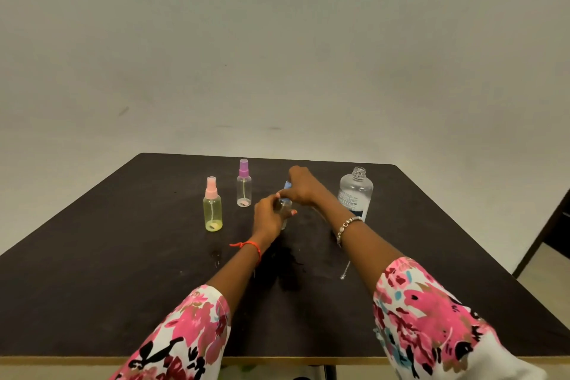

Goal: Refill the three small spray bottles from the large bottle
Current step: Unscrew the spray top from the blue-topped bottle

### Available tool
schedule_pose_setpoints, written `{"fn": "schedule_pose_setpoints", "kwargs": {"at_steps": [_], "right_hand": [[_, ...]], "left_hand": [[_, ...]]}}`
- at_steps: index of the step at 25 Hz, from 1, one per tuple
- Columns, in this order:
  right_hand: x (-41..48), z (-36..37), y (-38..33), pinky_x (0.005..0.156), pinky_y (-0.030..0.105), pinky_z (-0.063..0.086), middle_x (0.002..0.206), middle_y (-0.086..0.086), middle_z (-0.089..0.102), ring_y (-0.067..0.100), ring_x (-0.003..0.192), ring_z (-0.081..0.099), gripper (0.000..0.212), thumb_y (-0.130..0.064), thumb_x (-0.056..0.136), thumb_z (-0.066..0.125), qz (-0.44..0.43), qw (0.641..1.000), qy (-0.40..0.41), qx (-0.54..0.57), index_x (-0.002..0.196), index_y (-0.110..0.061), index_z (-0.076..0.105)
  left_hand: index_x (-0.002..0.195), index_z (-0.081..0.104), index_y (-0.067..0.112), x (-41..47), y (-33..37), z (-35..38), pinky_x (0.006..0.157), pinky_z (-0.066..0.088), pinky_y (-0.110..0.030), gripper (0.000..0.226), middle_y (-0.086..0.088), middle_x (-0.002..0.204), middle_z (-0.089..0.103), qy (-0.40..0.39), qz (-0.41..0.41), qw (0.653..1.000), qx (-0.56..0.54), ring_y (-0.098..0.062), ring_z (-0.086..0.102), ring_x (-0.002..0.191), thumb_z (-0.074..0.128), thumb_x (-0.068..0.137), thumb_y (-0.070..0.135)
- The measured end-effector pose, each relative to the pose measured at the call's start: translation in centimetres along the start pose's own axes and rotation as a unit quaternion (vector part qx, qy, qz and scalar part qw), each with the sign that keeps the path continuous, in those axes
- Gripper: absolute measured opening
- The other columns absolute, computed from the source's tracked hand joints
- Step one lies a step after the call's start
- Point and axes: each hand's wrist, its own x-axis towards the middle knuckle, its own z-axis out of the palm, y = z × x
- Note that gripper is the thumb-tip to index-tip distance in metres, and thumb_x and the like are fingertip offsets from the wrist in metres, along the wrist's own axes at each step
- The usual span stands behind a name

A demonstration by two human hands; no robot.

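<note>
A small clear spray bottle (283, 210) stands mid-table, mostly hidden by my hands. My left hand (267, 217) wraps its body. My right hand (300, 187) grips its blue spray top (287, 185) from above. A yellow-tinted spray bottle with a pink cap (212, 205) stands to the left, upright. Behind it stands a clear spray bottle with a purple cap (244, 183). The large clear bottle (354, 193) stands uncapped at the right, with a little liquid at its bottom.
The dark table (123, 256) has wet spots near its middle and a pale streak (344, 271) by my right forearm. A plain wall rises behind the table's far edge. A dark door frame (552, 225) is at the right.
</note>
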Motion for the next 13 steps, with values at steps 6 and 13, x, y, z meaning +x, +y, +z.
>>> {"fn": "schedule_pose_setpoints", "kwargs": {"at_steps": [6,13], "right_hand": [[-0.5,-2.5,0.0,0.058,0.018,0.041,0.086,0.012,0.064,0.012,0.069,0.054,0.024,0.009,0.068,0.060,-0.096,0.993,-0.071,-0.008,0.089,0.001,0.068],[-1.4,-2.9,-1.1,0.054,0.025,0.046,0.084,0.017,0.064,0.019,0.059,0.053,0.010,-0.008,0.078,0.065,-0.037,0.997,-0.042,-0.059,0.079,-0.003,0.057]], "left_hand": [[0.099,0.063,-0.004,0.1,1.6,-0.8,0.056,0.049,-0.012,0.024,-0.006,0.082,0.063,-0.039,-0.003,0.999,-0.004,-0.015,0.061,0.078,0.069,0.076,0.001],[0.102,0.062,-0.008,-1.4,3.5,-1.3,0.053,0.044,-0.001,0.028,-0.007,0.083,0.061,-0.032,0.040,0.998,0.029,-0.002,0.057,0.062,0.068,0.075,-0.005]]}}
